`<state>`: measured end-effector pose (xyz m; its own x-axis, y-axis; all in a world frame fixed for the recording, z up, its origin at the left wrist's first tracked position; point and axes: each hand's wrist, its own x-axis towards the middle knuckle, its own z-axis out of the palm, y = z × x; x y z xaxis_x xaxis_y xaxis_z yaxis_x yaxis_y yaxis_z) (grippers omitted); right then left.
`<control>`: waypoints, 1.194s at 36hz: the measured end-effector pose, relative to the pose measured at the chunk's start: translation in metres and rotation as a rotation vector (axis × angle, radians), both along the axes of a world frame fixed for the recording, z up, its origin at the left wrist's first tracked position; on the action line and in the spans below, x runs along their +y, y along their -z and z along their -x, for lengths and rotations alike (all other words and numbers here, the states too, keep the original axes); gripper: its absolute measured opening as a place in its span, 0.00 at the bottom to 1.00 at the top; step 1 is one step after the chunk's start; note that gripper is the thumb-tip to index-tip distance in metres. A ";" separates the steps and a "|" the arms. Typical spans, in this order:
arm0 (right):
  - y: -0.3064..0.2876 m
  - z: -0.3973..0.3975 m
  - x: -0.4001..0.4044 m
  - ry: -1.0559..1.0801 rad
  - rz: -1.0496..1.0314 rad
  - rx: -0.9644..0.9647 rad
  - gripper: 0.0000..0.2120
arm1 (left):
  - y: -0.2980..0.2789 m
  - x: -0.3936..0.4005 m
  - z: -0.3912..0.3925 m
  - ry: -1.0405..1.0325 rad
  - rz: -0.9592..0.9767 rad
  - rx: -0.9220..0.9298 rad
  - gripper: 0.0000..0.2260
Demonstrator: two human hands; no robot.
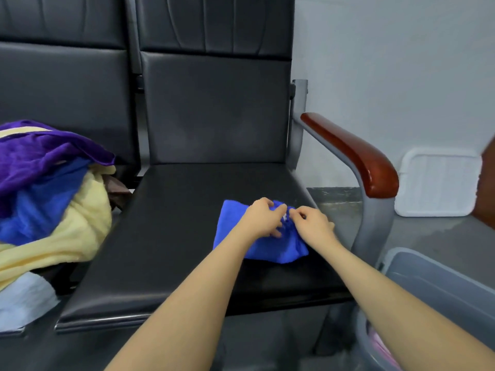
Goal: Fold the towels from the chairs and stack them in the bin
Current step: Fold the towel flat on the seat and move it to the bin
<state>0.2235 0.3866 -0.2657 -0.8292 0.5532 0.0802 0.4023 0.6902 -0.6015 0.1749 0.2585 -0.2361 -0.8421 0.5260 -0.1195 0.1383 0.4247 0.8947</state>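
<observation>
Grey plaster wall stood behind a row of black padded vinyl chairs (214, 116), the nearest one ending in a reddish-brown wooden armrest (356, 156) on a grey metal frame. No brand, label or readable writing showed anywhere; a small white tag on the cloth between the two hands was too blurred to read.

On the right part of the chair's seat lay a small bright blue terry towel (257, 245), bunched and partly folded. The left hand (263, 218) rested on top of the towel with its fingers curled into the cloth near the far edge. The right hand (312, 222) sat just beside it, thumb and forefinger pinching the same far edge, so both held the towel, nearly touching each other.

On the neighbouring seat to the left was a loose heap of towels (48, 188), purple, blue, pale yellow and white. A grey plastic bin (439, 290) stood on the floor at the lower right, just beside the chair, with something pink showing inside. A white plastic lid (439, 183) leaned against the wall.
</observation>
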 end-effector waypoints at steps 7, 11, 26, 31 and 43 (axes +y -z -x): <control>-0.001 -0.002 -0.004 0.048 -0.014 -0.047 0.20 | 0.013 -0.015 0.005 -0.237 0.418 0.421 0.13; -0.002 0.007 -0.012 0.022 -0.150 -0.130 0.08 | 0.024 -0.027 0.008 -0.310 0.728 0.486 0.13; 0.004 0.021 -0.007 0.007 -0.389 -0.085 0.10 | 0.046 -0.035 0.015 -0.232 0.878 0.558 0.23; 0.008 0.023 -0.007 0.134 -0.364 -0.154 0.19 | 0.043 -0.034 0.018 -0.261 0.804 0.569 0.18; 0.013 0.027 -0.017 0.186 -0.368 -0.276 0.31 | 0.037 -0.043 0.029 -0.221 0.696 0.547 0.16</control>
<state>0.1963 0.3692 -0.2782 -0.7368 0.6702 0.0890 0.6489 0.7380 -0.1849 0.1464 0.2155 -0.2730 -0.9477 0.3042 0.0965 0.3190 0.9115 0.2595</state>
